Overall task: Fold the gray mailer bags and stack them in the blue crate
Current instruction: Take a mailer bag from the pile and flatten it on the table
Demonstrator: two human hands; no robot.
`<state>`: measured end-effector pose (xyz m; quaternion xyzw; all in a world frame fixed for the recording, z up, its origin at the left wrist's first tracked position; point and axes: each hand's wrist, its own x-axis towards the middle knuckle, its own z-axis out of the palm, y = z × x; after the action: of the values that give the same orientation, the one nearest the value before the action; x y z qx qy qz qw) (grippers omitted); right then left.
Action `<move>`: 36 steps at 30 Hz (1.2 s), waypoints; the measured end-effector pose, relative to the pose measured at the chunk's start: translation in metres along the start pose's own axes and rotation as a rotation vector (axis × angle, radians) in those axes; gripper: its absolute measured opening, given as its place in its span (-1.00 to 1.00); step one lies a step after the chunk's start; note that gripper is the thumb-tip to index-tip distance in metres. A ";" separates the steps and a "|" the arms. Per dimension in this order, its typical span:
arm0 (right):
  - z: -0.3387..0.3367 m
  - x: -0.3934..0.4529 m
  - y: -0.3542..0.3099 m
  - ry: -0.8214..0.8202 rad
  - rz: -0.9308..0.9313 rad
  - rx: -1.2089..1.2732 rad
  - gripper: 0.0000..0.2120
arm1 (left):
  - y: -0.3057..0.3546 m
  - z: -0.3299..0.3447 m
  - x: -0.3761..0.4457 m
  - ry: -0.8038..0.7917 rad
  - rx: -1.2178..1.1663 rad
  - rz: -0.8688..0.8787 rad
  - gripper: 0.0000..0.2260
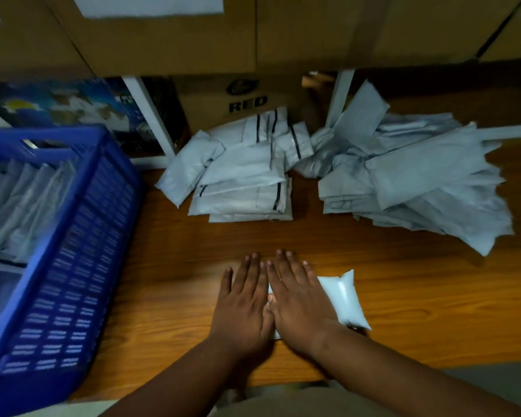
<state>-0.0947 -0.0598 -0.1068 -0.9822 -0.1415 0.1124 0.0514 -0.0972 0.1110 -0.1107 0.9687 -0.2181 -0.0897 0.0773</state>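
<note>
Left hand [242,305]: my grip is spread flat, fingers straight, pressing down on the near desk [418,296]; it clamps nothing.
Right hand [298,299]: likewise flat and apart, palm on the folded mailer bag [345,299], touching my left hand along the thumbs.
Bag in hand: on the desk under my palms, its puffed right end sticking out past my right hand.
Risk, trapped air: the bulge suggests air inside; if I lift off early, I judge the fold will spring open.
Risk, slip: slick film on smooth wood may slide sideways under pressure.
Unfolded heap [418,182]: far right, loose and overhanging; a careless reach could drag several down.
Folded pile [241,179]: far centre, leaning unevenly.
Blue crate [82,236]: at left, bags already inside.
</note>
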 end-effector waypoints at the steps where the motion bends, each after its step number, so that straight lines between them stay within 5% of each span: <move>1: -0.001 -0.001 0.001 0.004 0.007 0.007 -0.34 | 0.000 0.000 0.000 -0.010 0.003 -0.017 -0.33; 12: -0.018 -0.037 0.042 0.132 -0.028 -0.055 -0.31 | 0.054 -0.012 0.014 0.007 0.038 0.095 -0.32; 36: 0.002 -0.034 0.054 0.066 -0.015 -0.046 -0.35 | 0.059 0.004 0.021 -0.041 0.047 0.089 -0.32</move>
<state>-0.1125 -0.1210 -0.1085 -0.9852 -0.1495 0.0760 0.0342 -0.1032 0.0486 -0.1060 0.9575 -0.2648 -0.1008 0.0538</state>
